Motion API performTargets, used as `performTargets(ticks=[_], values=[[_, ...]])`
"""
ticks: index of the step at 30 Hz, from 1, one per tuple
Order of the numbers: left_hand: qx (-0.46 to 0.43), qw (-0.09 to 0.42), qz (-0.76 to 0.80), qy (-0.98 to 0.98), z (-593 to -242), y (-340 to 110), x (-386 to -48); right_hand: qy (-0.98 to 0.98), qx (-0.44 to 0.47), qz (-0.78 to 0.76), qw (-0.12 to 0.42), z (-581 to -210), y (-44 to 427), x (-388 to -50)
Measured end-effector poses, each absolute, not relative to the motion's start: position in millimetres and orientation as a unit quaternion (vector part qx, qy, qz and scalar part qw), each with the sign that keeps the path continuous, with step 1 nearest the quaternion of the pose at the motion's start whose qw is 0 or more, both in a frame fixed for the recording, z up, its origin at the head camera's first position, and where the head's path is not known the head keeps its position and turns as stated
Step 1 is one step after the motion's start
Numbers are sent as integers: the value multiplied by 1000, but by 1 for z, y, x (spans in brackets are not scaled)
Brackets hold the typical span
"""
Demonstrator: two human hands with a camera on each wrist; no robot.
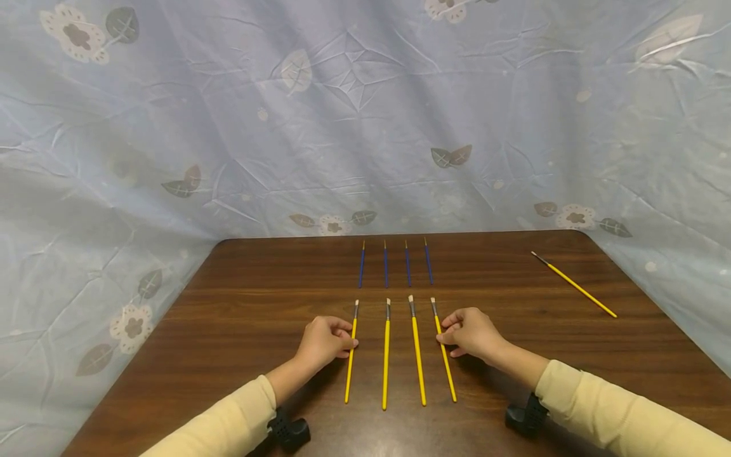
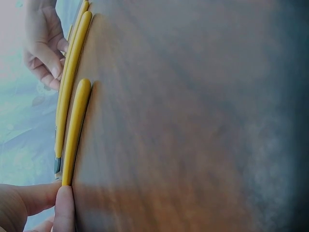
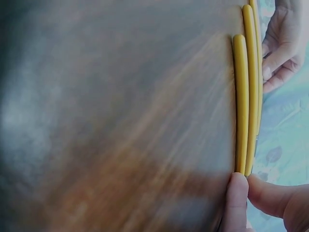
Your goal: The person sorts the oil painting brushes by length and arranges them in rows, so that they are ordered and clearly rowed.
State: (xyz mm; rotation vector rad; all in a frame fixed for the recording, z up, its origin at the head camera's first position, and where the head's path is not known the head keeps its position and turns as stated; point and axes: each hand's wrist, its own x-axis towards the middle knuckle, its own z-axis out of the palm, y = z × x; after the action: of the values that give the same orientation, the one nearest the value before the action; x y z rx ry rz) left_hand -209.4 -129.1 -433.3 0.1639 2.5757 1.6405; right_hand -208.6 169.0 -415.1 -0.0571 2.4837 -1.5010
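Note:
In the head view, my left hand point(image 1: 323, 343) pinches the yellow-handled paintbrush point(image 1: 348, 374) at the left end of a row lying on the table. At the row's right end, my right hand point(image 1: 474, 333) holds another yellow paintbrush point(image 1: 449, 374) between thumb and fingers. Two more yellow paintbrushes, one left of centre point(image 1: 386, 362) and one right of centre point(image 1: 419, 362), lie between the hands, bristles pointing away from me. The left wrist view has thumb and finger at the held brush's handle point(image 2: 76, 125). A similar pinch on the right brush's handle point(image 3: 241, 96) appears in the right wrist view.
Beyond the yellow row, several thin blue-handled paintbrushes point(image 1: 386, 270) lie side by side on the brown wooden table point(image 1: 257, 304). One more yellow paintbrush point(image 1: 579, 289) lies slanted at the far right. A floral curtain point(image 1: 365, 127) hangs around the table's back and sides.

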Motion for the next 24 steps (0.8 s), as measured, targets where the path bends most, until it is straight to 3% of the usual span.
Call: performTargets(ticks=[13, 24], values=[[58, 41, 537, 841, -433, -130, -210, 839, -17, -530, 122, -412, 184, -213], [63, 40, 534, 842, -435, -130, -210, 837, -94, -528, 113, -414, 232, -237]])
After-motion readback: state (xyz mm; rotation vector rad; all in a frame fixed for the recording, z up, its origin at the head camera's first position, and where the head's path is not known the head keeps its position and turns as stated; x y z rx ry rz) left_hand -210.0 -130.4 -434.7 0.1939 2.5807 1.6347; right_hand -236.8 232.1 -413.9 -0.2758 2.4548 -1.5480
